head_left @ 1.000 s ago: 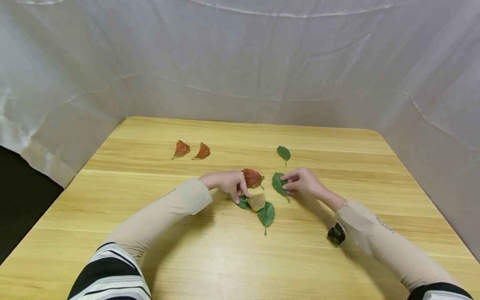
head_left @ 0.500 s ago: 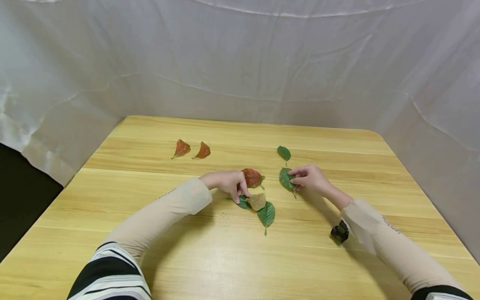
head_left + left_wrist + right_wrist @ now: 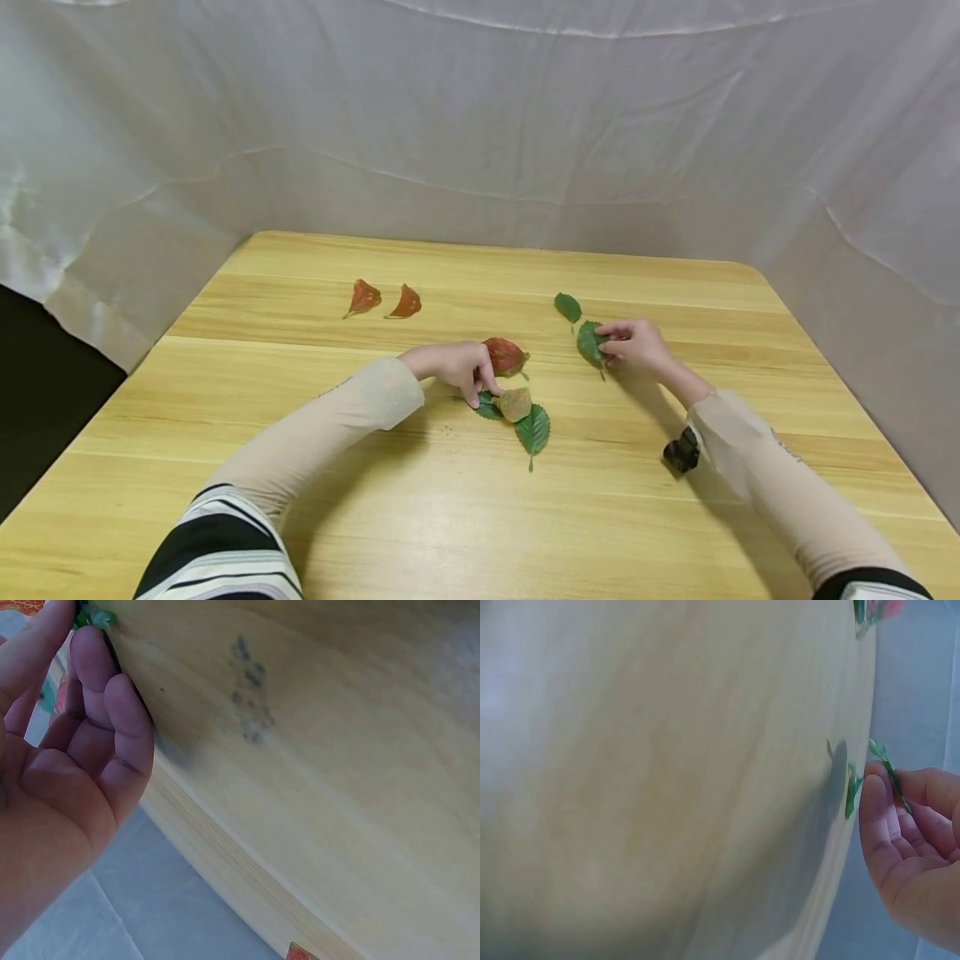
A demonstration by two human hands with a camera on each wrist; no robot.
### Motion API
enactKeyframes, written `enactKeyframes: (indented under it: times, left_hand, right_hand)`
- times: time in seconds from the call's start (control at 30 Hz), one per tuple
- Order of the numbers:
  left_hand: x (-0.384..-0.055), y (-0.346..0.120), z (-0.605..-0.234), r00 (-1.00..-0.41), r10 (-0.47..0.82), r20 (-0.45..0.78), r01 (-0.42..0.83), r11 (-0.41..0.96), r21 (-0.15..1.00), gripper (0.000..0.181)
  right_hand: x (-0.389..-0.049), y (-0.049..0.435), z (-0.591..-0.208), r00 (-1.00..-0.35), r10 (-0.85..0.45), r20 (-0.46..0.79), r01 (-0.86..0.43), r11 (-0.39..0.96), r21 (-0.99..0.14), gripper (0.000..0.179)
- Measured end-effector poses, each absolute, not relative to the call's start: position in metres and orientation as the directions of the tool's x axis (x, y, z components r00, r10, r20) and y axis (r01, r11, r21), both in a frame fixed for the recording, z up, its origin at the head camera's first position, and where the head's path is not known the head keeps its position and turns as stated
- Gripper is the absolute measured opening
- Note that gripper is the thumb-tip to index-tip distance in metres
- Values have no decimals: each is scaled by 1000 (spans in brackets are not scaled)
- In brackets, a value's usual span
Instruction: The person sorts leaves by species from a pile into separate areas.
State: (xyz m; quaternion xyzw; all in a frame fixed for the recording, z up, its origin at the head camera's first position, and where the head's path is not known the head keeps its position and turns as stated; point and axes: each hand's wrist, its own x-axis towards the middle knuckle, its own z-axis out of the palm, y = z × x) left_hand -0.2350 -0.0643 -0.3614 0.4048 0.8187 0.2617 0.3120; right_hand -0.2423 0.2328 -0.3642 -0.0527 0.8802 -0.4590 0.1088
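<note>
Can read no word, number or brand in any view. Can make out, in the head view, a short row of small dark marks, resembling print, along the upper edge of the beige left sleeve, toward its wrist end; likewise a similar row on the beige right sleeve, also toward the wrist. Too tiny and slanted to decipher on either.

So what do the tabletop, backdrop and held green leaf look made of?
Tabletop: wood or laminate, glossy, by its grain and sheen. Backdrop: likely satiny fabric, by its soft creases. Held green leaf: plant or synthetic, unclear; thin, slightly shiny blade.
</note>
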Motion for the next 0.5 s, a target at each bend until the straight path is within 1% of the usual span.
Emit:
enactKeyframes:
  times: [0.5]
  left_hand:
    - [-234,-64,-361,-479,825,-301,490,536,688,31]
  right_hand:
    - [-265,241,-368,-971,-142,-191,73,586,-807,35]
